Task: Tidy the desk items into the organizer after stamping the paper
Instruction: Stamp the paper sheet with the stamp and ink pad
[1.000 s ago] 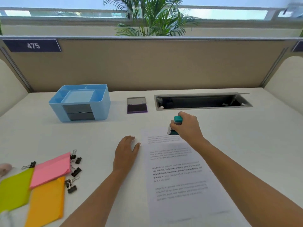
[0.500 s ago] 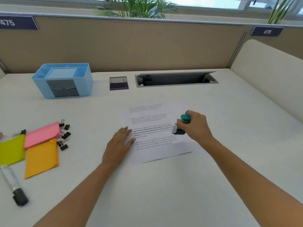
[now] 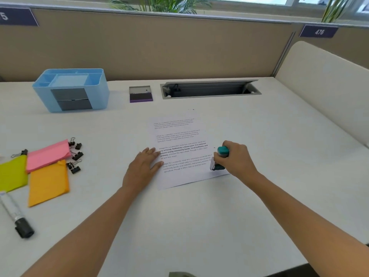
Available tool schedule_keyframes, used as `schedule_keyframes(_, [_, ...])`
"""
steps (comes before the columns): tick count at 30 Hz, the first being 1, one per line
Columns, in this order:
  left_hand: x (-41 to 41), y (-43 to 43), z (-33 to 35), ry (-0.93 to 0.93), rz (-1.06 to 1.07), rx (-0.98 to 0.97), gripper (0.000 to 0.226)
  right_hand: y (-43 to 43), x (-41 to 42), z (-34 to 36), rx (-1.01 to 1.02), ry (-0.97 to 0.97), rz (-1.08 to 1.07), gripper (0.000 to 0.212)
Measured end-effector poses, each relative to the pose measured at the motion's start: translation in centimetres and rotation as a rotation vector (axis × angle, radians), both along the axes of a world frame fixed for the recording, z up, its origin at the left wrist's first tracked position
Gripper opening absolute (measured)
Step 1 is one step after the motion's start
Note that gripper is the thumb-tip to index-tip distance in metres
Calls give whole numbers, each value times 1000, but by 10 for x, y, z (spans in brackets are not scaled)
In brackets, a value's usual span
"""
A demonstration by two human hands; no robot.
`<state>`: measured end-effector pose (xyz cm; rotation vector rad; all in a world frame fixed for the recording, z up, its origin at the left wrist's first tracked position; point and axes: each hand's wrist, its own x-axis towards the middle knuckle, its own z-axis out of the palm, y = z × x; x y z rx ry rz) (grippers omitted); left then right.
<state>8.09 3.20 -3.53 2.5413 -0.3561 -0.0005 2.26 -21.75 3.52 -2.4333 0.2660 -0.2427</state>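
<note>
Right hand (image 3: 237,158) wrapped closed around teal stamp (image 3: 220,158), its base on the near right corner of the paper (image 3: 179,152). Left hand (image 3: 142,168) flat, fingers spread, holding nothing, pinning the sheet's left edge.

Risk: stamp sits near the paper edge; a tilted press could smear or print partly on the desk (image 3: 199,226). If the left hand lifts early, the sheet may slide.

Versus 0.5 s ago: stamp is lower, closer to the bottom corner. Organizer (image 3: 71,90) stands far beyond the left hand; clips (image 3: 74,154) and marker (image 3: 17,216) to its left, not yet stowed.
</note>
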Motion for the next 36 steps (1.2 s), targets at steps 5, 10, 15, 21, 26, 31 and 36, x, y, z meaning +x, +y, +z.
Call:
schedule_keyframes(5, [1, 0, 0, -1, 0, 9, 44, -2, -1, -3, -20, 2, 17, 28])
schedule_keyframes(10, [1, 0, -1, -13, 3, 5, 44, -4, -2, -4, -9, 2, 13, 30])
schedule_keyframes(15, [0, -1, 1, -9, 0, 9, 44, -3, -3, -8, 9, 5, 14, 27])
schedule_keyframes(21, [2, -1, 1, 4, -1, 17, 45, 0, -3, -9, -1, 7, 23, 29])
schedule_keyframes(26, [2, 0, 0, 3, -6, 13, 44, 0, -3, -9, -15, 6, 20, 33])
schedule_keyframes(31, [1, 0, 1, -1, -4, 4, 44, -2, -4, -16, 4, 12, 17, 29])
schedule_keyframes(36, [1, -1, 2, -2, -1, 22, 44, -5, -8, -22, 21, -7, 30, 27])
